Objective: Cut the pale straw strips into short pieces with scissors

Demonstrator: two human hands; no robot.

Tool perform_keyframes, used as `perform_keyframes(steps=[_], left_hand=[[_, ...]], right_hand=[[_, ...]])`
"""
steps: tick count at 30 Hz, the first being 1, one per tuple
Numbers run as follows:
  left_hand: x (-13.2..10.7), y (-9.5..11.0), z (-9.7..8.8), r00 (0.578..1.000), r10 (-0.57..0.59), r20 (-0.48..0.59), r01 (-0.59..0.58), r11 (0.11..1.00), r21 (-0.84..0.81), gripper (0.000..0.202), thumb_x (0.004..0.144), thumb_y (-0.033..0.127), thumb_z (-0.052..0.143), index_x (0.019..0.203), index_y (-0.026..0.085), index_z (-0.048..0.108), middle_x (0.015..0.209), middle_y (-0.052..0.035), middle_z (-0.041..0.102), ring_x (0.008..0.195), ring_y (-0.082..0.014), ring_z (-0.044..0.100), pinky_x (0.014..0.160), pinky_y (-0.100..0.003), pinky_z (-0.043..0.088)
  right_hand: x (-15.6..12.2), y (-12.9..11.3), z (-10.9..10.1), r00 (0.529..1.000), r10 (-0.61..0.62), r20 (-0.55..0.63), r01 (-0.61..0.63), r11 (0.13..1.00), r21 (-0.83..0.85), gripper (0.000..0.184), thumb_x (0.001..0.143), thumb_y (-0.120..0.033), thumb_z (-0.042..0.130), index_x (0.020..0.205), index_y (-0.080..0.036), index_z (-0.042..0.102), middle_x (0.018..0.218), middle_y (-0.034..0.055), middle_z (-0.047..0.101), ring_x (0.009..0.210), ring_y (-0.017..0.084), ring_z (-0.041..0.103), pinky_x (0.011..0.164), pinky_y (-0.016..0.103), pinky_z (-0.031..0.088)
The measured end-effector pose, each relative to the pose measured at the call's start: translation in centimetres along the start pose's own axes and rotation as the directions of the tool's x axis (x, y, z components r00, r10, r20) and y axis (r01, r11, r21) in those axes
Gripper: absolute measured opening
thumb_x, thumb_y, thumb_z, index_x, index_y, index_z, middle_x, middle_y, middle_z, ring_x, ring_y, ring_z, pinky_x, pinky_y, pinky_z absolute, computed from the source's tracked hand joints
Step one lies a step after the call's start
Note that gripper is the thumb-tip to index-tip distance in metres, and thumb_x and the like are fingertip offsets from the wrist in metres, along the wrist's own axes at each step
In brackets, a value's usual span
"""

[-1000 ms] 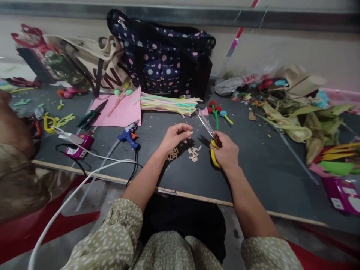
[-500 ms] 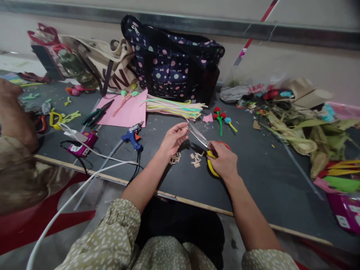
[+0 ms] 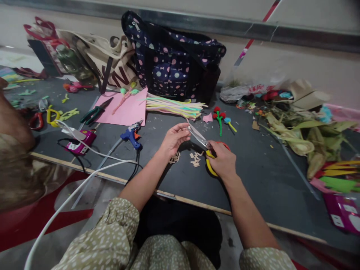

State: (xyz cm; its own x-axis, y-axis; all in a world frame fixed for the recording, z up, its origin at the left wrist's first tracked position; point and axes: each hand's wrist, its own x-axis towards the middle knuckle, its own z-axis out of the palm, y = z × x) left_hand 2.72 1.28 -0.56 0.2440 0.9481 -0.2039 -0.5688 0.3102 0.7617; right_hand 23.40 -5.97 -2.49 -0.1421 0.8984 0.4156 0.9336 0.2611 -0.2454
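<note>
My right hand [image 3: 222,160] grips the yellow and red handles of a pair of scissors [image 3: 203,144]. The blades point up and left toward my left hand [image 3: 173,139]. That hand is pinched at the blade tips on something too small to make out. Below both hands, small tan cut pieces [image 3: 194,159] lie scattered on the dark grey board [image 3: 253,168].
A blue glue gun [image 3: 130,134] with its cord, pink paper [image 3: 126,108], green pliers [image 3: 94,111], pastel strips [image 3: 174,105] and pipe-cleaner flowers [image 3: 221,118] lie on the board. A polka-dot bag [image 3: 174,56] stands behind. Dried leaves [image 3: 295,127] pile at right. Another person's arm [image 3: 14,127] is at left.
The scissor blades swung from pointing away to pointing left, and my left hand came to meet their tips. In the last half second hardly anything has moved.
</note>
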Motion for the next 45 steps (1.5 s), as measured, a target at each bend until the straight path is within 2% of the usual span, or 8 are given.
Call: perform_keyframes(steps=[11, 25, 45], left_hand=[[-0.04, -0.29, 0.24, 0.999, 0.023, -0.035, -0.022, 1.0, 0.006, 0.031, 0.059, 0.018, 0.08, 0.088, 0.017, 0.068, 0.082, 0.0006, 0.069, 0.065, -0.0073, 0.061, 0.067, -0.023, 0.052], [-0.37, -0.5, 0.74, 0.997, 0.075, -0.032, -0.076, 0.997, -0.021, 0.032, 0.056, 0.023, 0.084, 0.083, 0.015, 0.069, 0.076, 0.0011, 0.068, 0.064, -0.0081, 0.062, 0.069, -0.024, 0.053], [-0.34, -0.49, 0.77, 0.996, 0.075, -0.055, -0.075, 0.997, -0.001, 0.029, 0.057, 0.022, 0.083, 0.08, 0.014, 0.068, 0.073, 0.0001, 0.068, 0.064, -0.0092, 0.063, 0.071, -0.025, 0.053]], right_hand=[[0.07, -0.87, -0.22, 1.0, 0.007, -0.005, -0.008, 1.0, -0.009, 0.035, 0.081, -0.023, 0.051, 0.114, -0.023, 0.062, 0.094, 0.0034, 0.068, 0.084, 0.017, 0.062, 0.067, 0.026, 0.044], [0.03, -0.89, 0.08, 1.0, -0.004, -0.02, 0.004, 1.0, -0.001, 0.033, 0.08, -0.023, 0.054, 0.111, -0.021, 0.063, 0.089, 0.0027, 0.068, 0.079, 0.015, 0.061, 0.065, 0.023, 0.041], [-0.07, -0.77, 0.63, 1.0, 0.007, 0.001, -0.007, 0.999, 0.049, 0.027, 0.078, -0.022, 0.055, 0.103, -0.021, 0.064, 0.084, 0.0014, 0.067, 0.075, 0.014, 0.06, 0.064, 0.023, 0.04]])
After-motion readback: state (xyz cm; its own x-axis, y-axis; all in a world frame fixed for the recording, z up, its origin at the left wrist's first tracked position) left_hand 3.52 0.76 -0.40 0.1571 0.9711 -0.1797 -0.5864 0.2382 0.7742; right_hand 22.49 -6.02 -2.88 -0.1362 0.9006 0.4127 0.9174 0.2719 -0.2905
